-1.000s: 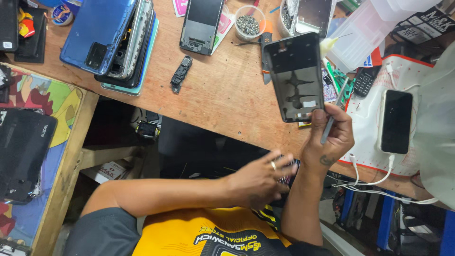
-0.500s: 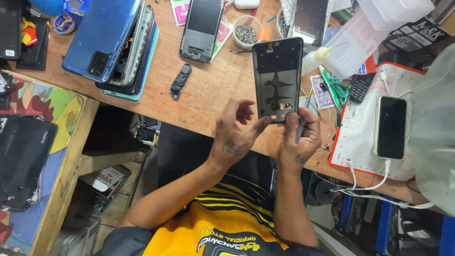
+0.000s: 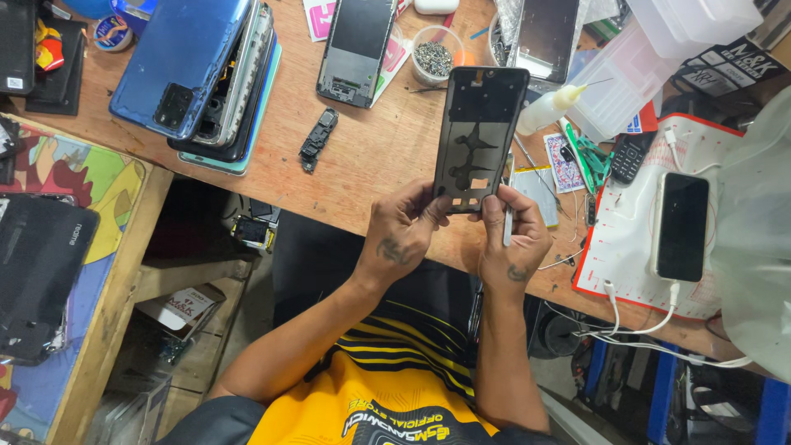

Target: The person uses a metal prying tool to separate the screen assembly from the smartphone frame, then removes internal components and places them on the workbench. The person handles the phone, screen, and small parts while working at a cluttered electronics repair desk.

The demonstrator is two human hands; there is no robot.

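Right now both hands hold a dark phone frame point(image 3: 478, 136) upright above the near edge of the wooden workbench point(image 3: 362, 156), its inner side with cut-outs turned toward the camera. The left hand point(image 3: 404, 239) closes its fingers and thumb on the frame's lower left corner, while the right hand point(image 3: 511, 243) grips the lower right corner and also clasps a thin white tool point(image 3: 507, 227) against its fingers. To the far left on the bench lies a stack of phones topped by a blue phone back point(image 3: 177, 58), and between it and the frame lies a small black part point(image 3: 317, 140). Farther away rests a second opened phone point(image 3: 358, 49), with a small round cup of screws point(image 3: 432, 58) just to its right. Right of the frame sits a pale glue bottle point(image 3: 548, 107) with a fine nozzle, a clear plastic box point(image 3: 651, 53) beyond it. At the right a white work mat point(image 3: 626, 247) carries a dark-screened phone point(image 3: 681, 225) with white cables point(image 3: 634, 325) near it.
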